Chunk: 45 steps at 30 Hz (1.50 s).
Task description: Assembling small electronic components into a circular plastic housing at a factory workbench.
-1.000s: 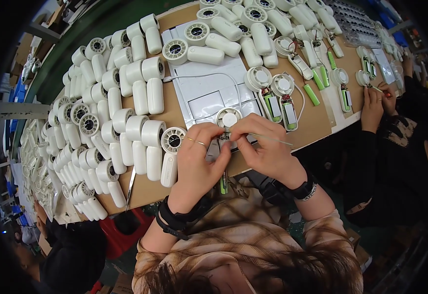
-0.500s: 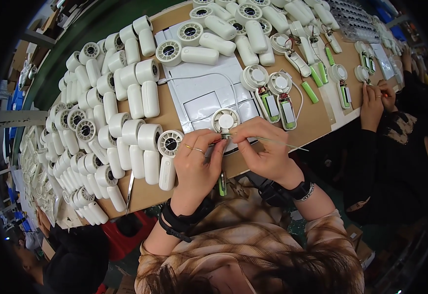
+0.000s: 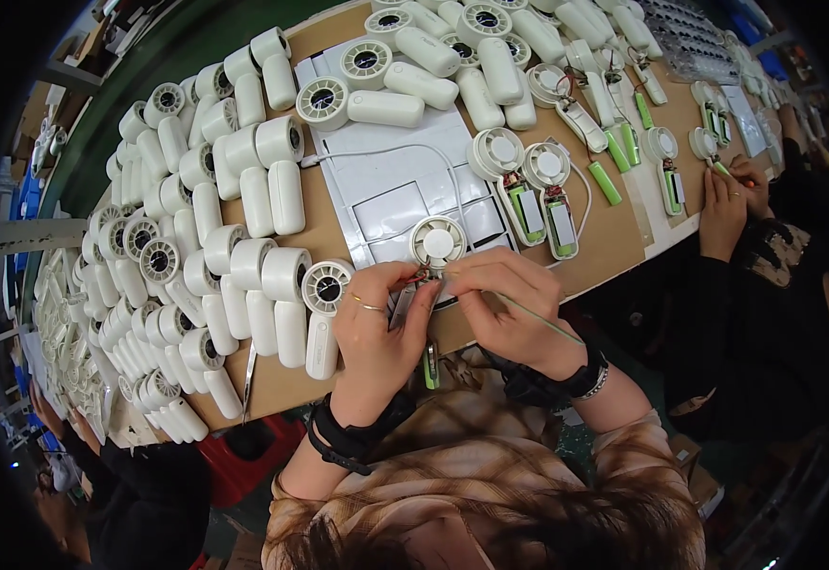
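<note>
Fan (image 3: 437, 241) lies just beyond both hands. The left hand (image 3: 372, 328) pinches its wired neck; the right hand (image 3: 509, 309) grasps a green strand (image 3: 540, 318), its tail now swung nearer the wrist. Neck work appears unfinished.

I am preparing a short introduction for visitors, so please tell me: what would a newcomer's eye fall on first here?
Probably the many white fans, crowded in rows over the left part of the workbench. Next, at the near edge, the left hand pinches at an open fan, while the right hand holds a thin strand. Bright green cylinders stand out toward the upper right.
</note>
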### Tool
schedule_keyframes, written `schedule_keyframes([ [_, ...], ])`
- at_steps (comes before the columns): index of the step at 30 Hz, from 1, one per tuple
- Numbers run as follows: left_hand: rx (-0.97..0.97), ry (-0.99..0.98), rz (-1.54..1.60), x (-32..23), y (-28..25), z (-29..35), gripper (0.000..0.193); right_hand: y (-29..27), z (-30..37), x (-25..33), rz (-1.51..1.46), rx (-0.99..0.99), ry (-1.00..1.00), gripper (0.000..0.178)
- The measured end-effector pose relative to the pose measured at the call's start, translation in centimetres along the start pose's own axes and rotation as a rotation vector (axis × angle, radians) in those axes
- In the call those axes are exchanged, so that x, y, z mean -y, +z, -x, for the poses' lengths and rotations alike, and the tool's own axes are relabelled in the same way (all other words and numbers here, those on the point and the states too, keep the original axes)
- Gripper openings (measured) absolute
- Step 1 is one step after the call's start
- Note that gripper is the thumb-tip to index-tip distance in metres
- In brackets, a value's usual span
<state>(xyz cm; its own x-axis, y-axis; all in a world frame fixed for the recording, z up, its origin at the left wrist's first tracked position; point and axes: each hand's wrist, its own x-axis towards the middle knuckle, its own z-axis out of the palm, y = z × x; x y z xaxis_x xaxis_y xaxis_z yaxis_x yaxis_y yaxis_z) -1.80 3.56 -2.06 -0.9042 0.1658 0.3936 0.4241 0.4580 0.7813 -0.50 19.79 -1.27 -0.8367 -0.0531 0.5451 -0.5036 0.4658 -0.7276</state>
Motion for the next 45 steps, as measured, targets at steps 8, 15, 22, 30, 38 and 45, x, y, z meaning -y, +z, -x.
schedule_keyframes([
  [8, 0.004, -0.017, 0.013, 0.0, -0.2, 0.0, 0.029, 0.0, 0.0, 0.2, -0.027, 0.009, 0.004, 0.019],
  [15, 0.014, 0.032, 0.024, -0.1, -0.3, -0.3, 0.031, 0.2, -0.2, 0.5, 0.003, 0.042, 0.011, 0.020],
  [22, 0.029, 0.067, 0.025, 0.1, -0.4, -0.5, 0.032, 0.3, -0.9, 0.7, 0.075, 0.087, -0.038, 0.022],
  [30, 0.072, 0.167, -0.046, 0.3, -0.7, -0.8, 0.034, 0.4, -1.5, 1.1, 0.128, 0.135, -0.045, 0.022],
  [38, 0.035, 0.123, -0.009, 0.0, -0.6, -0.5, 0.028, 0.5, -1.1, 0.7, 0.098, 0.106, -0.024, 0.020],
  [45, 0.044, 0.115, -0.063, -0.1, -1.7, -0.5, 0.030, 0.4, -0.8, 0.5, 0.044, 0.079, 0.032, 0.017],
])
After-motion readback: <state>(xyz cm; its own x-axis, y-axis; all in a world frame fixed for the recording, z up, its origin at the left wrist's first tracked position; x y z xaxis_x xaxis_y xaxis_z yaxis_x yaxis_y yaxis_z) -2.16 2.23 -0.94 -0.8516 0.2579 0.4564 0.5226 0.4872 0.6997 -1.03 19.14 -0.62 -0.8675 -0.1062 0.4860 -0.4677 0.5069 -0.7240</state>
